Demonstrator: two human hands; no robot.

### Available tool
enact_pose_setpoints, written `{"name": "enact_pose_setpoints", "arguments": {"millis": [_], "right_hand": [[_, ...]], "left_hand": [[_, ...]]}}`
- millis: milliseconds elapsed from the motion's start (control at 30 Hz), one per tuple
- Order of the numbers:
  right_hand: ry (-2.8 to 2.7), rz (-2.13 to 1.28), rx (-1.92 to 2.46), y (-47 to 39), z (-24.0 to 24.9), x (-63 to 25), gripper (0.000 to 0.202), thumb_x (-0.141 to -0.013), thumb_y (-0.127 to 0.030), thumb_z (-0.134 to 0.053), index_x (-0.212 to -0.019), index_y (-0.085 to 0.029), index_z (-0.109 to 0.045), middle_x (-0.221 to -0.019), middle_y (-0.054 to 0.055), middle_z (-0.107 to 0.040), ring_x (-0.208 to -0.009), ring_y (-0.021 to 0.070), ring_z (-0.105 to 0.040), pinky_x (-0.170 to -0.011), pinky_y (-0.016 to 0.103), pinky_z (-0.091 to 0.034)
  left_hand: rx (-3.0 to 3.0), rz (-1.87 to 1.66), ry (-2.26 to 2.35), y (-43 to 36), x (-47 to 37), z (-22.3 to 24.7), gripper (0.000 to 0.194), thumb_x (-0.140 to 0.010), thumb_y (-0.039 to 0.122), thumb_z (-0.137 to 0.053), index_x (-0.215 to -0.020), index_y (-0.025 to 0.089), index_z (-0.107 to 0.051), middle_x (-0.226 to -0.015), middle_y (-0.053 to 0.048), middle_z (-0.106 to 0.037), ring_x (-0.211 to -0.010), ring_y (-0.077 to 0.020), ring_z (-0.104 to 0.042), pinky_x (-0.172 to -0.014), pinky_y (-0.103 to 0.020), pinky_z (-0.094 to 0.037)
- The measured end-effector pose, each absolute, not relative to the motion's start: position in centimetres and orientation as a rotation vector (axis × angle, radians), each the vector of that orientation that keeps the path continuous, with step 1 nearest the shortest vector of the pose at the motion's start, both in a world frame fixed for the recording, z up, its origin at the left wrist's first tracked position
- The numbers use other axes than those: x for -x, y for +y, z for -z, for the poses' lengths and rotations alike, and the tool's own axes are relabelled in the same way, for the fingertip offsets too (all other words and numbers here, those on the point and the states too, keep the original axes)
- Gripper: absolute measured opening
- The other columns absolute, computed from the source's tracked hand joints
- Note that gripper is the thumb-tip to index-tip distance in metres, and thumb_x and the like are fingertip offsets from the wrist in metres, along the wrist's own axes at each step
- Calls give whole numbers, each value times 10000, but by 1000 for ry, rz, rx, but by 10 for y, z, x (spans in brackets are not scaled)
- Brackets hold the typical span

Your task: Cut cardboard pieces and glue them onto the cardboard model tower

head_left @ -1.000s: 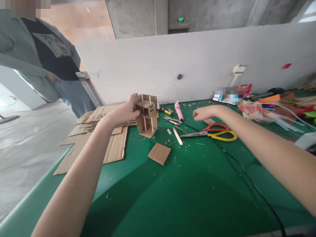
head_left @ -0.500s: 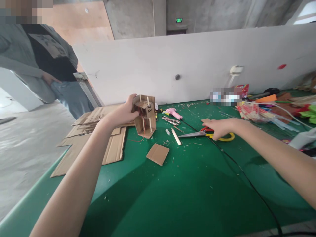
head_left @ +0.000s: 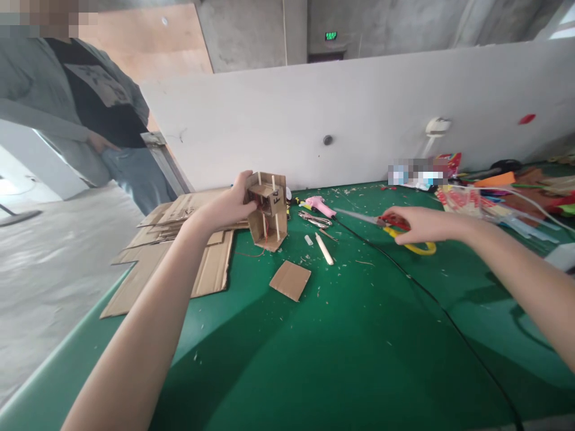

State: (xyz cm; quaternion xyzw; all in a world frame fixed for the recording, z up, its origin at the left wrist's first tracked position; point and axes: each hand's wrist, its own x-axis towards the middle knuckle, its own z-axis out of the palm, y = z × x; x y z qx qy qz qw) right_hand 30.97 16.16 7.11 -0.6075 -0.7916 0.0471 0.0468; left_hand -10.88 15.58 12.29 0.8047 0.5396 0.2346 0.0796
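My left hand (head_left: pixel 240 200) is closed round the upper left side of an upright cardboard box model (head_left: pixel 269 230) with light wooden sticks, wires inside and dark writing on it. At the right, my right hand (head_left: pixel 408 224) grips scissors (head_left: pixel 421 248) with yellow handles; their blades are blurred and point left. Something red (head_left: pixel 395 222) shows at the fingers, and I cannot tell whether it is part of the scissors. A square cardboard piece (head_left: pixel 290 280) lies in front of the box model. Nearby are a white pointed stick (head_left: pixel 324 249) and a small translucent piece (head_left: pixel 308 240).
A pink glue gun (head_left: pixel 320 206) and metal pliers-like tool (head_left: pixel 315 219) lie behind. A black cable (head_left: pixel 431 293) crosses the green table (head_left: pixel 341 347). Cardboard sheets (head_left: pixel 206 263) are stacked left; craft materials (head_left: pixel 480 203) crowd the right. Another person (head_left: pixel 103 114) stands at left.
My right hand has lifted the scissors off the table, and their blades have swung up and away from the white stick. My left hand still holds the box model in place.
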Motion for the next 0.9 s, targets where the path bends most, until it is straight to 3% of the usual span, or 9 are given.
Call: {"name": "enact_pose_setpoints", "arguments": {"millis": [133,267,333,467,533,700,900], "right_hand": [[-2240,-250,1918,154,-83,-305,494,-654,-373,-689,-1103,-190,-596,-936,113,-672,-811,285,-642,-706,409,-518],[-1811,-803,1598,138,-83,-275,500,-634,-315,-696,-1102,-210,-558,-894,64,-632,-754,221,-630,-651,367,-544],[-1542,-1079,1329,129,-82,-254,385,-656,-308,-671,-1013,-215,-561,-819,32,-597,-689,188,-605,-645,378,-566],[-1292,-1366,788,109,-88,-211,213,-754,-388,-609,-890,-233,-554,-764,18,-591,-715,204,-619,-700,441,-579],[-1269,-1367,636,99,-95,-191,213,-798,-413,-600,-920,-241,-566,-848,24,-619,-812,212,-636,-754,441,-572],[-1397,-1377,485,80,-111,-144,250,-846,-440,-610,-972,-224,-625,-957,36,-663,-949,192,-631,-828,360,-547],[-1791,-1343,436,106,-124,-147,453,-810,-552,-628,-1111,-213,-643,-942,52,-703,-901,184,-657,-776,329,-555]], "left_hand": [[-2413,-697,1601,156,109,-122,752,-801,253,-519,-1443,111,-155,-1166,-177,-606,-1017,-278,-612,-898,-455,-469],[-2386,-636,1660,153,109,-127,842,-818,306,-519,-1483,108,-41,-1138,-162,-633,-1011,-271,-623,-910,-447,-468],[-2429,-642,1727,147,108,-135,878,-820,347,-533,-1494,108,-25,-1174,-171,-612,-1071,-291,-594,-937,-468,-452],[-2657,-1156,1854,117,94,-152,658,-843,405,-526,-1422,161,-331,-1362,-171,-463,-1293,-352,-393,-1056,-536,-324],[-2665,-1307,1743,97,77,-156,528,-861,427,-515,-1320,171,-459,-1317,-146,-501,-1268,-333,-422,-1060,-518,-333],[-2430,-998,1141,69,31,-147,729,-781,448,-646,-1384,160,-355,-1295,-166,-518,-1114,-269,-564,-877,-384,-515],[-2187,-1089,898,73,37,-143,654,-784,358,-611,-1365,164,-382,-1047,-95,-633,-840,-176,-639,-670,-288,-547]]}}
